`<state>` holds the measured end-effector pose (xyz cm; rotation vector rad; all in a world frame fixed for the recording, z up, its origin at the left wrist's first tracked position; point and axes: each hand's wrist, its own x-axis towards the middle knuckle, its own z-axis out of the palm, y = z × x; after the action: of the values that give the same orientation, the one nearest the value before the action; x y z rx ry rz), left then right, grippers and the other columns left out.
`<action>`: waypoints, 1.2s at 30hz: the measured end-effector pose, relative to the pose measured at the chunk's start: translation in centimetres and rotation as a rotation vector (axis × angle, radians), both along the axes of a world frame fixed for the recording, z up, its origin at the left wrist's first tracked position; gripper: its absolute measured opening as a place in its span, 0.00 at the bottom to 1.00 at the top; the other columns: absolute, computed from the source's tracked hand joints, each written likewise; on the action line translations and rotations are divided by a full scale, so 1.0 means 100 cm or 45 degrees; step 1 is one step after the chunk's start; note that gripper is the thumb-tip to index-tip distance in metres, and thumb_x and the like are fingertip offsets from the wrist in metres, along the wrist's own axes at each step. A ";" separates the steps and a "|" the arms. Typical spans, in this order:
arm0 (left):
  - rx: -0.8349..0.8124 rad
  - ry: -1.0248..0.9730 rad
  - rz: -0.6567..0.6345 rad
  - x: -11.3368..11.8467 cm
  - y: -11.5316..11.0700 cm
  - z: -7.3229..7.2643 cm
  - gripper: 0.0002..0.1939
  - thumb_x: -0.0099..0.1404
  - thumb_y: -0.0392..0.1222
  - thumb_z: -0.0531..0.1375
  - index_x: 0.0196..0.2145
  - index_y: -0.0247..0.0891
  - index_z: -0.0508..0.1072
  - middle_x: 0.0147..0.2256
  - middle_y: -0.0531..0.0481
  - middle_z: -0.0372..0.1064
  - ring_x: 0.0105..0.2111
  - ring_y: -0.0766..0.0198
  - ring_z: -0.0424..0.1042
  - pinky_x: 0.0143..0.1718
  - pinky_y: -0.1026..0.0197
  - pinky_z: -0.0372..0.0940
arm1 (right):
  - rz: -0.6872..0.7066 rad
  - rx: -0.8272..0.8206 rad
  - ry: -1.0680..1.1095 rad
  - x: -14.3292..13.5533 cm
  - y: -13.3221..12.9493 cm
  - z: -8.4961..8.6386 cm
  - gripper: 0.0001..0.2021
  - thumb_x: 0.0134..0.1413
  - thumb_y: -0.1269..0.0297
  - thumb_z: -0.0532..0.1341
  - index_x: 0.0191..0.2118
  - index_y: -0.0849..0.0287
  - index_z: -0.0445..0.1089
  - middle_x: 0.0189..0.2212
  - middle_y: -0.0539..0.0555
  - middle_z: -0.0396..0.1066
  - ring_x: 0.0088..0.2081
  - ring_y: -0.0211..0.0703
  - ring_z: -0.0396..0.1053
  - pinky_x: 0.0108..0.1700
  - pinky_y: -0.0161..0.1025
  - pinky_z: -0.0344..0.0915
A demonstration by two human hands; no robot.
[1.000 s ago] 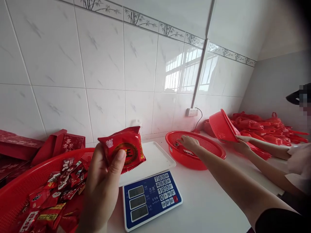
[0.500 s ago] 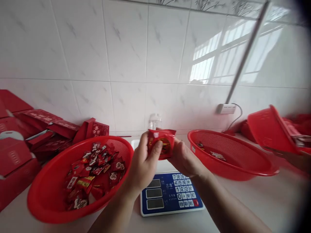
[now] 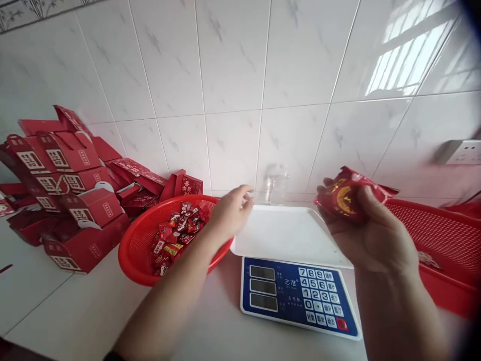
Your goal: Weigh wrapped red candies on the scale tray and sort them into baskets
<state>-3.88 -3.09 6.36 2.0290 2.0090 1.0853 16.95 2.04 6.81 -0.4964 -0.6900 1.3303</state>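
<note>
My right hand (image 3: pixel 379 240) grips a shiny red packet (image 3: pixel 347 195) with a gold round print, thumb over its front. It is held up over the right end of the scale's white tray (image 3: pixel 285 230). My left hand (image 3: pixel 233 213) holds nothing; its fingers are loosely bent and apart, above the tray's left edge. The blue keypad panel of the weighing scale (image 3: pixel 296 296) faces me, its displays dark. Left of it, a red mesh basket (image 3: pixel 131 255) holds many small wrapped sweets (image 3: pixel 178 233), partly covered by my left forearm.
Red gift boxes (image 3: pixel 82 200) are piled at the left against the tiled wall. A clear plastic container (image 3: pixel 277 185) stands behind the scale. At the right is another red basket (image 3: pixel 443 230), partly hidden by my right arm. A white socket (image 3: pixel 460 151) is on the wall.
My hands have parted: the left let go of the packet and moved left, while the right carried it rightward. The view has swung left, showing more boxes.
</note>
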 end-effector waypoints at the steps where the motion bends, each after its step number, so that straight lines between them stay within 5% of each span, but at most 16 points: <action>1: -0.069 0.034 0.024 -0.011 0.005 -0.001 0.14 0.75 0.40 0.52 0.55 0.39 0.69 0.51 0.43 0.73 0.49 0.58 0.73 0.52 0.54 0.68 | -0.032 -0.006 0.015 0.003 0.000 0.002 0.10 0.52 0.62 0.65 0.39 0.59 0.79 0.41 0.57 0.79 0.45 0.48 0.77 0.52 0.47 0.74; 10: -0.803 0.324 0.246 -0.126 0.017 -0.052 0.19 0.70 0.45 0.61 0.56 0.37 0.70 0.55 0.42 0.69 0.49 0.53 0.73 0.48 0.45 0.71 | -0.020 0.187 0.021 0.017 -0.004 0.002 0.12 0.48 0.59 0.68 0.38 0.57 0.79 0.42 0.59 0.78 0.49 0.55 0.75 0.53 0.58 0.73; 17: -0.970 0.236 0.189 -0.146 -0.003 -0.078 0.18 0.70 0.45 0.61 0.55 0.38 0.70 0.55 0.42 0.68 0.50 0.53 0.72 0.49 0.45 0.70 | -0.116 0.202 0.091 0.029 0.003 0.002 0.18 0.40 0.59 0.73 0.40 0.58 0.80 0.40 0.58 0.78 0.46 0.52 0.75 0.49 0.50 0.76; 23: -0.940 -0.100 0.089 -0.143 -0.021 -0.060 0.16 0.70 0.46 0.60 0.52 0.36 0.71 0.50 0.44 0.71 0.45 0.55 0.74 0.45 0.48 0.72 | -0.086 0.291 -0.003 0.023 -0.002 0.001 0.15 0.43 0.57 0.73 0.37 0.59 0.79 0.40 0.59 0.78 0.45 0.56 0.76 0.52 0.58 0.73; 29: -0.811 -0.516 0.098 -0.139 -0.037 -0.033 0.20 0.68 0.50 0.61 0.52 0.37 0.68 0.35 0.51 0.69 0.28 0.66 0.67 0.29 0.62 0.64 | -0.094 0.394 -0.070 0.021 -0.003 -0.001 0.12 0.46 0.57 0.71 0.35 0.58 0.78 0.33 0.59 0.78 0.41 0.60 0.78 0.51 0.66 0.71; 36: -0.782 -0.822 -0.074 -0.104 -0.023 -0.018 0.24 0.58 0.53 0.68 0.47 0.39 0.70 0.42 0.48 0.71 0.29 0.68 0.66 0.31 0.62 0.61 | -0.093 0.399 -0.067 0.021 -0.004 -0.002 0.11 0.47 0.58 0.71 0.35 0.57 0.78 0.33 0.56 0.78 0.41 0.56 0.78 0.50 0.62 0.72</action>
<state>-14.26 -5.37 4.51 1.2189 1.6454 0.8178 19.01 1.69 6.59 -0.3009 -0.8983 1.1184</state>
